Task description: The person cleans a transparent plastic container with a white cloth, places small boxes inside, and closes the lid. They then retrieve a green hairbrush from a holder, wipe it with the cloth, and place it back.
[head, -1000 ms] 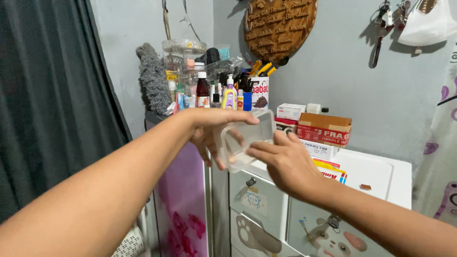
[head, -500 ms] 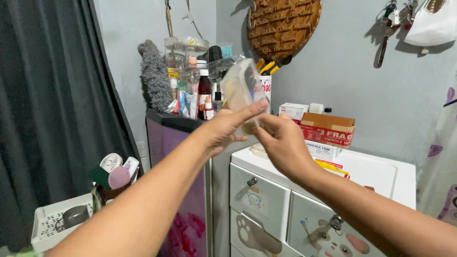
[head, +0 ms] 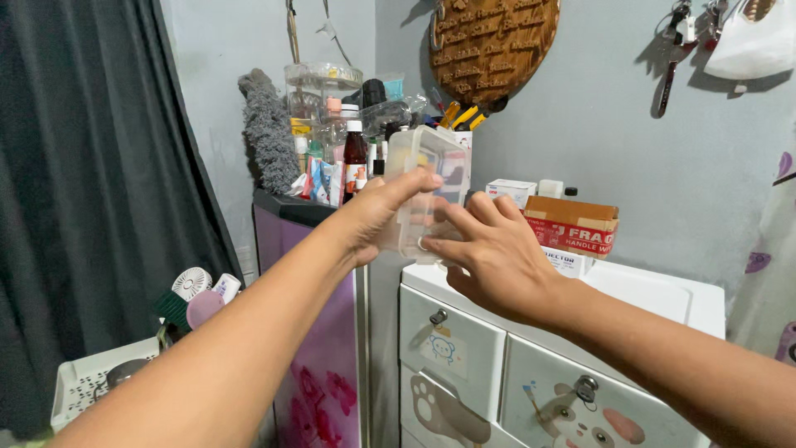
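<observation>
Holding a clear plastic container (head: 427, 187) upright at chest height, both hands meet in front of a crowded shelf. Left hand (head: 377, 216): closed on the container's left side, with the thumb laid across its front face and the other fingers hidden behind it. Right hand (head: 489, 253): fingers spread and pressed against the container's lower right side and base, gripping it from that side. Container position: in the air, above the gap between the purple cabinet (head: 319, 357) and the white drawer unit (head: 655, 294), touching neither.

Surroundings:
- Purple cabinet top: a dark red bottle (head: 356, 158), a grey duster (head: 267, 133) standing upright, a clear round tub (head: 319, 87) and many small bottles packed close together.
- White drawer unit top: a brown cardboard box (head: 572, 222) stacked on a white box, with a small white carton (head: 511, 191) just beside it.
- Wall above: a round carved wooden plaque (head: 493, 37).
- Lower left, near the dark curtain (head: 91, 182): a white perforated basket (head: 79, 386) and a small white fan (head: 192, 282)
</observation>
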